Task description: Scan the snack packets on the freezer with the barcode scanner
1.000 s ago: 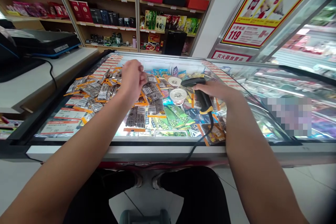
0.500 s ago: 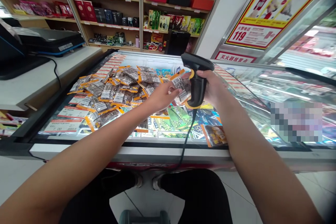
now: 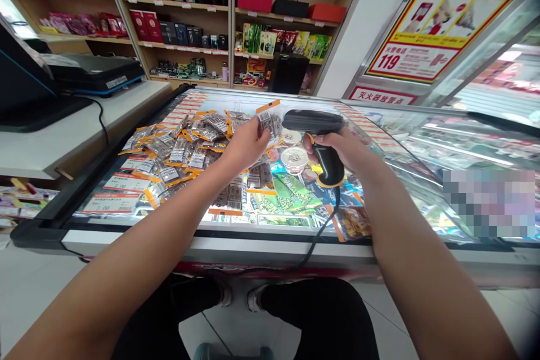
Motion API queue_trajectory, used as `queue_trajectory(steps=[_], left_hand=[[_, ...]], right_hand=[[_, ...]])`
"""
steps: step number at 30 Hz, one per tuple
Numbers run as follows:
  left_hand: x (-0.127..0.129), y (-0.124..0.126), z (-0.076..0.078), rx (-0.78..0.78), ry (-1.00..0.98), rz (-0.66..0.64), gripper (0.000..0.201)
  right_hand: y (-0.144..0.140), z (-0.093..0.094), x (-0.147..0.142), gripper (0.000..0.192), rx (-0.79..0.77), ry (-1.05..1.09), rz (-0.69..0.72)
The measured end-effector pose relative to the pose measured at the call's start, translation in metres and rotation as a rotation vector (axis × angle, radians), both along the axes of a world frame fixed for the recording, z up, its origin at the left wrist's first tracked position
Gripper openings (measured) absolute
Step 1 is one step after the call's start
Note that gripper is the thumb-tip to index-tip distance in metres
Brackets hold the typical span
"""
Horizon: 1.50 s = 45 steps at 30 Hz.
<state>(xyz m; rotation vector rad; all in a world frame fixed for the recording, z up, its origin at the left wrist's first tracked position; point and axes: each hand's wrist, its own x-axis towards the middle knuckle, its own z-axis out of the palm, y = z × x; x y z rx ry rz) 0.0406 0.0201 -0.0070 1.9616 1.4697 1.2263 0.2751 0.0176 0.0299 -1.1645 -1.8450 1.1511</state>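
**Packet held up to the scanner's nose over the freezer glass**

At the far left, a white table (image 3: 63, 135) carries a dark machine, and beside it the glass lid of the chest freezer (image 3: 270, 225) is strewn with a heap of small orange-edged snack packets (image 3: 177, 149). Just right of that heap the left hand (image 3: 247, 143) is raised above the glass, its fingers (image 3: 259, 126) pinched together on one packet (image 3: 269, 121), which stands roughly upright with its long axis tilted, orange strip at the top. The packet's face looks toward the right, and it sits just beside the front end of the barcode scanner (image 3: 314, 124), close but not clearly touching. The scanner's head lies nearly level, pointing left at the packet. The right hand (image 3: 343, 152) has its fingers wrapped tight around the scanner's handle; whether a finger presses the trigger cannot be made out. The scanner's cable (image 3: 320, 236) drops over the freezer's front edge. Two small round tubs (image 3: 294, 158) show under the glass between the hands.
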Motion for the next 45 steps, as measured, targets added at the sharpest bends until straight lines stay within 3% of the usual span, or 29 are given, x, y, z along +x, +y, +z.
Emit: queue_trajectory(steps=[5, 12, 16, 21, 24, 26, 28, 30, 32, 33, 38, 42, 45], left_hand=[[-0.002, 0.004, -0.004, 0.020, -0.010, -0.001, 0.033], [-0.005, -0.001, 0.001, 0.018, 0.151, 0.027, 0.033], [-0.009, -0.009, 0.008, -0.002, 0.364, 0.073, 0.023], [-0.011, -0.023, 0.015, -0.006, 0.724, 0.178, 0.019], [-0.002, -0.032, 0.018, 0.067, 0.759, 0.204, 0.026], [0.009, -0.037, 0.016, 0.120, 0.758, 0.115, 0.028], [0.025, -0.042, 0.009, 0.208, 0.772, -0.102, 0.030], [0.044, -0.047, -0.003, 0.344, 0.795, -0.396, 0.036], [0.063, -0.051, -0.019, 0.461, 0.814, -0.636, 0.040], [0.072, -0.053, -0.028, 0.512, 0.809, -0.684, 0.040], [0.095, -0.053, -0.056, 0.733, 0.833, -0.726, 0.030], [0.092, -0.050, -0.054, 0.843, 0.919, -0.672, 0.029], [0.088, -0.049, -0.051, 0.845, 0.910, -0.653, 0.029]], right_hand=[[-0.002, 0.001, -0.002, 0.024, -0.003, -0.021, 0.012], [0.000, -0.001, -0.001, 0.023, 0.041, 0.102, -0.021], [0.009, 0.001, -0.001, 0.032, 0.088, 0.282, -0.130], [0.013, 0.011, 0.013, 0.034, 0.004, 0.486, -0.169], [0.013, 0.013, 0.028, 0.031, -0.027, 0.662, -0.003], [0.015, 0.011, 0.038, 0.027, -0.062, 0.856, 0.201], [0.020, 0.009, 0.046, 0.023, -0.123, 1.115, 0.449], [0.026, 0.006, 0.053, 0.021, -0.208, 1.331, 0.675], [0.032, 0.005, 0.058, 0.018, -0.278, 1.457, 0.794], [0.034, 0.005, 0.061, 0.017, -0.299, 1.490, 0.817], [0.034, 0.006, 0.062, 0.019, -0.414, 1.551, 0.890], [0.031, 0.008, 0.060, 0.028, -0.547, 1.633, 1.003], [0.033, 0.013, 0.067, 0.039, -0.822, 1.643, 1.214]])
